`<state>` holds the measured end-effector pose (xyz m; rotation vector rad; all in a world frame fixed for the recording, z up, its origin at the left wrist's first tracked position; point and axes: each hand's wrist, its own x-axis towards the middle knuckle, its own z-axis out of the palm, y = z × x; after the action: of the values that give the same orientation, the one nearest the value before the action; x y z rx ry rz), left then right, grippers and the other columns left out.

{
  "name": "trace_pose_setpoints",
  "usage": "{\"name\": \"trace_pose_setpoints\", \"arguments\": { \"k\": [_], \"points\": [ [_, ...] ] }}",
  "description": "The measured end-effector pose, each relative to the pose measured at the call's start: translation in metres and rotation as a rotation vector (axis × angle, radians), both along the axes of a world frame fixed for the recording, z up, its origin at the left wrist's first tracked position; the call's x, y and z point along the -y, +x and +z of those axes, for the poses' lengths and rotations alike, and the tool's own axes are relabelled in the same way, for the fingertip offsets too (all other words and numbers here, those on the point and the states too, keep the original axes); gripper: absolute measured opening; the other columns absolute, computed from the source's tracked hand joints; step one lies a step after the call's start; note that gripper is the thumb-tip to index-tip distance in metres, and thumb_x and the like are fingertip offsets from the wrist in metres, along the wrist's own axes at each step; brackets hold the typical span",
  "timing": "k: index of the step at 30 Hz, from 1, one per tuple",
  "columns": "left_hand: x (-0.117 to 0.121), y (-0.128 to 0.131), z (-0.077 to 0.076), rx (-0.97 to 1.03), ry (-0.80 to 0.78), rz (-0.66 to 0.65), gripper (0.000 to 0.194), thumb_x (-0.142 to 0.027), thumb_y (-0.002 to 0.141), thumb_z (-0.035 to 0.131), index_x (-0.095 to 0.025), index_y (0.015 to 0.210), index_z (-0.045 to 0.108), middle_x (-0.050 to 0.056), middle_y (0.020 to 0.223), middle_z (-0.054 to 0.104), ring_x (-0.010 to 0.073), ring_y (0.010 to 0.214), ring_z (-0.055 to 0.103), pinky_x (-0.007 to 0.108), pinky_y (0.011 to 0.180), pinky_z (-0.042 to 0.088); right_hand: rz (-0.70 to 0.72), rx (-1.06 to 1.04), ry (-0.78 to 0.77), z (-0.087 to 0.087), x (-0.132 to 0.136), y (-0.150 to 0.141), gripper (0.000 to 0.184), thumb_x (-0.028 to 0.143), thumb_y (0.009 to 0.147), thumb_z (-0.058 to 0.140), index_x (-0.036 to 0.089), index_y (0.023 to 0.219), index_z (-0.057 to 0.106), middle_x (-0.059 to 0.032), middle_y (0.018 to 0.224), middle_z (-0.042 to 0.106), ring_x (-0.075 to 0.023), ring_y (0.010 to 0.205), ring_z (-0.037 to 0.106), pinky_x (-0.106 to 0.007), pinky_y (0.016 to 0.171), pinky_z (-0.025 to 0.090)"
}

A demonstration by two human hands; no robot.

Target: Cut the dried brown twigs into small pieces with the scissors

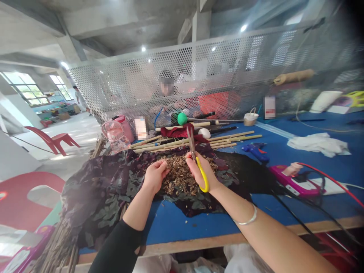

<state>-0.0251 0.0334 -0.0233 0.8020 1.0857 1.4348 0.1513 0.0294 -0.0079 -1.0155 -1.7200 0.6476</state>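
My right hand (pixel 201 171) is closed around a pair of scissors (pixel 203 175) with yellow handles, its blades pointing up and away from me. To its left, my left hand (pixel 154 175) is pinched at the edge of a heap of dry brown plant bits (pixel 182 176); what its fingertips grip, if anything, is too small to make out. The heap lies between both hands on a dark cloth with a leaf pattern (pixel 110 189), spread over the blue tabletop (pixel 167 227).
Bamboo sticks (pixel 170 145), a dark red cloth (pixel 178 131) and a green ball (pixel 182 118) lie beyond the heap. At right are a blue glue gun (pixel 257 151), a magenta power strip (pixel 295 182) with cables and a white cloth (pixel 320 144). A perforated metal screen (pixel 127 76) stands behind; another person sits beyond it.
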Motion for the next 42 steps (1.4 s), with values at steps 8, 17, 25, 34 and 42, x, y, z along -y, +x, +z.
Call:
{"name": "trace_pose_setpoints", "arguments": {
  "k": [8, 17, 25, 34, 42],
  "points": [
    [0.002, -0.003, 0.015, 0.333, 0.114, 0.128, 0.01, -0.013, 0.068, 0.069, -0.014, 0.074, 0.061, -0.002, 0.073, 0.061, 0.0038, 0.062, 0.057, 0.014, 0.062, 0.048, 0.027, 0.537, 0.017, 0.008, 0.008, 0.003, 0.051, 0.053, 0.073, 0.06, 0.021, 0.11, 0.051, -0.0072, 0.094, 0.062, -0.0219, 0.085, 0.06, -0.029, 0.071, 0.043],
    [0.006, 0.004, 0.01, 0.201, 0.149, 0.039, 0.019, -0.022, 0.062, 0.074, -0.013, 0.075, 0.064, 0.001, 0.08, 0.065, 0.0055, 0.068, 0.058, 0.014, 0.062, 0.048, 0.0, 0.57, 0.078, 0.003, 0.01, -0.004, 0.069, 0.063, 0.068, 0.06, 0.015, 0.117, 0.05, -0.0145, 0.107, 0.06, -0.0268, 0.103, 0.056, -0.037, 0.087, 0.044],
    [0.011, 0.012, 0.01, 0.268, 0.136, -0.003, 0.021, -0.019, 0.06, 0.075, -0.014, 0.076, 0.062, 0.0, 0.079, 0.064, 0.0047, 0.065, 0.057, 0.014, 0.061, 0.049, -0.022, 0.585, 0.128, 0.001, 0.009, -0.006, 0.071, 0.062, 0.065, 0.064, 0.014, 0.115, 0.051, -0.0146, 0.104, 0.059, -0.0279, 0.103, 0.055, -0.038, 0.087, 0.043],
    [0.013, 0.011, 0.014, 0.25, 0.175, 0.01, 0.026, -0.023, 0.059, 0.076, -0.015, 0.075, 0.057, -0.002, 0.075, 0.059, 0.0034, 0.06, 0.054, 0.014, 0.058, 0.047, -0.025, 0.636, 0.052, 0.004, 0.013, -0.008, 0.053, 0.059, 0.074, 0.055, 0.021, 0.111, 0.056, -0.0081, 0.095, 0.067, -0.0231, 0.084, 0.064, -0.027, 0.066, 0.043],
    [0.009, 0.007, 0.009, 0.196, 0.15, 0.028, 0.027, -0.027, 0.059, 0.076, -0.014, 0.074, 0.058, -0.001, 0.077, 0.06, 0.0036, 0.062, 0.054, 0.014, 0.059, 0.045, -0.026, 0.668, 0.01, 0.004, 0.016, -0.012, 0.047, 0.061, 0.079, 0.047, 0.022, 0.102, 0.06, -0.0051, 0.072, 0.069, -0.0207, 0.067, 0.065, -0.024, 0.056, 0.038]
  ]
}}
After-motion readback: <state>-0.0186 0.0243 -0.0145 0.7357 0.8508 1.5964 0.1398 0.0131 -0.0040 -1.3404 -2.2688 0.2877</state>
